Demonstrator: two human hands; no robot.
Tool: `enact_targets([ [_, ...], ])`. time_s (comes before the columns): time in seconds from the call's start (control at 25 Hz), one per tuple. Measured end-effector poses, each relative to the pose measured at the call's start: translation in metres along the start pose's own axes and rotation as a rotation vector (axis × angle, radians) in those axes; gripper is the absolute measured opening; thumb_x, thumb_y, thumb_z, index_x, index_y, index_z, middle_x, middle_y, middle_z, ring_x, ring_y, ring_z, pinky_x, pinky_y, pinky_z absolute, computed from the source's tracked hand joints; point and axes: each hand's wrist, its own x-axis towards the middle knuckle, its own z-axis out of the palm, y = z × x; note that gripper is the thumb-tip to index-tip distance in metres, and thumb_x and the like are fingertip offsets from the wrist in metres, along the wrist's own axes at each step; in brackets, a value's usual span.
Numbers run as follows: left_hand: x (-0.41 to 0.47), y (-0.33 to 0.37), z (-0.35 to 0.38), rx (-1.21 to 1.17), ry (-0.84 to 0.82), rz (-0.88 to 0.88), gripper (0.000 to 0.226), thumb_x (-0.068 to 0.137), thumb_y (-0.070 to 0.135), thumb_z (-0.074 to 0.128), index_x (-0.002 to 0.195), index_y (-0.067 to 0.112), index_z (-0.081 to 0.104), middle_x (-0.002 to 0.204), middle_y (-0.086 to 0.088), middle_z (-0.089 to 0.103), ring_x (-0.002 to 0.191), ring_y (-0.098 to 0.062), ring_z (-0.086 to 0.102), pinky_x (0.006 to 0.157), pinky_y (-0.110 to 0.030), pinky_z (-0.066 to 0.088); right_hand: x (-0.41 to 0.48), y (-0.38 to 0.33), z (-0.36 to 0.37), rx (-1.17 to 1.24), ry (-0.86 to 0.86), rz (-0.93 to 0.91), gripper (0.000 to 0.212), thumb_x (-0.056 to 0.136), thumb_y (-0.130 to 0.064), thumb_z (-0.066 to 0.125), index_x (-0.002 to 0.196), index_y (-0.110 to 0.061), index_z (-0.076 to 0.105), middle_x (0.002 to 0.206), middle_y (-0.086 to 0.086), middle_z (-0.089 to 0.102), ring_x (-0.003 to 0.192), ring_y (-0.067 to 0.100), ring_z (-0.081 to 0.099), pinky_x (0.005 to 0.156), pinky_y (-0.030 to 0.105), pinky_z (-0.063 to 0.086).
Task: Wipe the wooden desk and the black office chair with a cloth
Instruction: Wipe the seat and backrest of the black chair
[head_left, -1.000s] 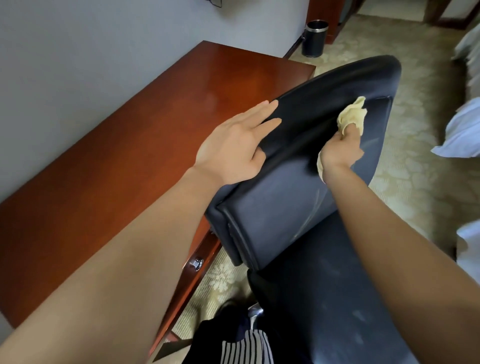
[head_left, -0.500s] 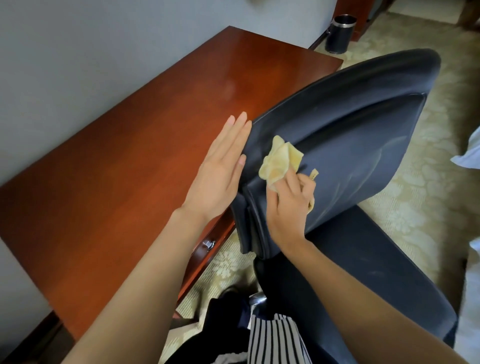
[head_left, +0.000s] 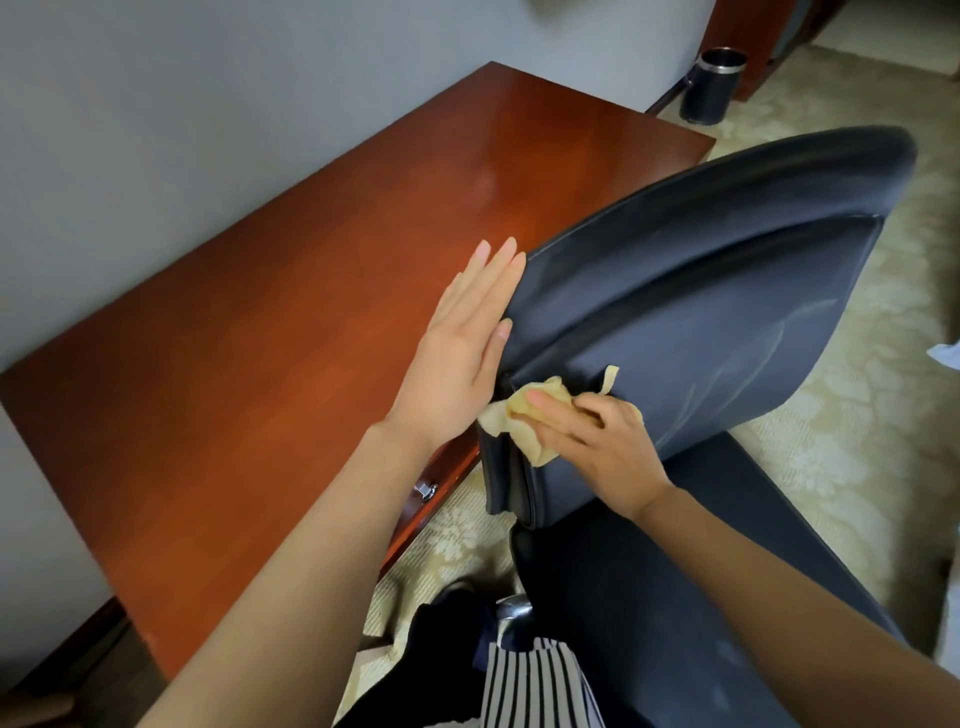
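The black office chair (head_left: 696, 332) fills the centre and right, its backrest facing me and its seat below at the lower right. A reddish wooden desk (head_left: 270, 332) runs along the grey wall on the left. My right hand (head_left: 608, 447) presses a crumpled yellow cloth (head_left: 519, 415) against the lower left corner of the backrest. My left hand (head_left: 462, 353) lies flat with straight fingers against the backrest's left edge, between chair and desk.
A dark round bin (head_left: 709, 85) stands on the patterned carpet (head_left: 841, 431) beyond the desk's far end. A metal drawer handle (head_left: 425, 489) shows under the desk's front edge. White fabric (head_left: 948, 353) lies at the right edge. Striped clothing is at the bottom.
My right hand has swept the cloth from the upper right of the backrest down to its lower left corner. My left hand has let go of the top edge and flattened against the side.
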Motion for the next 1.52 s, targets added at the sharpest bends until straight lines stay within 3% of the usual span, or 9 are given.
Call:
enact_targets([
  [0.12, -0.003, 0.003, -0.003, 0.031, -0.023, -0.006, 0.049, 0.101, 0.008, 0.037, 0.149, 0.011, 0.025, 0.155, 0.006, 0.017, 0.147, -0.011, 0.007, 0.120, -0.029, 0.009, 0.035, 0.002, -0.015, 0.333, 0.184, 0.578, 0.055, 0.085, 0.007, 0.040, 0.133, -0.018, 0.051, 0.108, 0.002, 0.053, 0.089, 0.014, 0.037, 0.081, 0.026, 0.036],
  [0.32, 0.002, 0.008, -0.016, 0.233, -0.104, 0.045, 0.049, 0.100, 0.013, 0.039, 0.147, 0.007, 0.028, 0.154, -0.004, 0.027, 0.144, -0.015, 0.015, 0.118, -0.031, 0.014, 0.105, 0.034, -0.042, 0.371, 0.418, 1.131, 0.035, 0.085, 0.014, 0.031, 0.105, 0.004, 0.058, 0.132, 0.011, 0.053, 0.080, 0.027, 0.038, 0.071, 0.010, 0.024],
  [0.48, 0.027, 0.004, -0.041, 0.524, -0.232, 0.248, 0.050, 0.098, 0.028, 0.034, 0.137, 0.000, 0.046, 0.141, -0.015, 0.049, 0.137, -0.029, 0.037, 0.114, -0.041, 0.023, 0.099, 0.004, -0.039, 0.389, 0.403, 1.060, 0.029, 0.088, 0.012, 0.032, 0.080, -0.011, 0.048, 0.103, 0.001, 0.054, 0.083, 0.030, 0.036, 0.073, 0.005, 0.025],
  [0.6, 0.064, 0.012, -0.045, 0.635, -0.360, 0.407, 0.054, 0.099, 0.034, 0.028, 0.140, 0.003, 0.043, 0.147, -0.013, 0.042, 0.141, -0.028, 0.032, 0.116, -0.042, 0.018, 0.078, -0.025, -0.029, 0.337, 0.385, 0.938, 0.026, 0.083, 0.009, 0.038, 0.075, -0.013, 0.050, 0.087, 0.004, 0.053, 0.084, 0.029, 0.039, 0.073, 0.014, 0.030],
  [0.72, 0.110, 0.028, -0.022, 0.663, -0.476, 0.562, 0.058, 0.099, 0.039, 0.023, 0.149, 0.009, 0.025, 0.157, -0.008, 0.022, 0.147, -0.023, 0.012, 0.118, -0.039, 0.007, 0.047, -0.059, -0.014, 0.274, 0.258, 0.875, 0.038, 0.074, 0.010, 0.051, 0.106, -0.001, 0.067, 0.109, 0.010, 0.064, 0.087, 0.022, 0.038, 0.084, 0.030, 0.035],
  [1.04, 0.212, 0.076, 0.084, 0.613, -0.657, 0.943, 0.053, 0.099, 0.039, 0.039, 0.147, 0.019, 0.031, 0.160, 0.001, 0.014, 0.148, -0.019, 0.000, 0.117, -0.049, 0.003, 0.017, -0.089, 0.003, 0.432, 0.246, 1.065, 0.033, 0.087, -0.010, 0.039, 0.112, -0.026, 0.052, 0.123, -0.020, 0.047, 0.092, 0.007, 0.034, 0.093, 0.016, 0.031],
  [1.16, 0.237, 0.084, 0.110, 0.701, -0.686, 1.021, 0.052, 0.097, 0.042, 0.041, 0.145, 0.020, 0.035, 0.160, 0.005, 0.015, 0.148, -0.018, -0.001, 0.113, -0.058, -0.005, 0.024, -0.071, 0.008, 0.416, 0.360, 1.214, 0.035, 0.088, -0.015, 0.033, 0.114, -0.023, 0.055, 0.120, -0.024, 0.047, 0.090, 0.010, 0.035, 0.083, 0.017, 0.036],
  [1.32, 0.268, 0.090, 0.128, 0.802, -0.612, 1.130, 0.054, 0.094, 0.051, 0.040, 0.142, 0.026, 0.041, 0.159, 0.005, 0.017, 0.148, -0.018, -0.002, 0.108, -0.066, -0.008, 0.026, -0.012, 0.013, 0.325, 0.362, 1.353, 0.026, 0.091, -0.001, 0.040, 0.100, -0.008, 0.064, 0.098, -0.001, 0.061, 0.080, 0.024, 0.041, 0.076, 0.021, 0.032],
  [1.52, 0.294, 0.088, 0.135, 0.788, -0.616, 1.023, 0.057, 0.092, 0.057, 0.039, 0.144, 0.033, 0.037, 0.161, 0.006, 0.008, 0.147, -0.019, -0.012, 0.109, -0.062, -0.013, 0.024, 0.080, 0.010, 0.268, 0.410, 1.529, 0.014, 0.090, 0.006, 0.046, 0.090, -0.004, 0.056, 0.083, 0.003, 0.040, 0.080, 0.020, 0.033, 0.068, 0.024, 0.022],
])
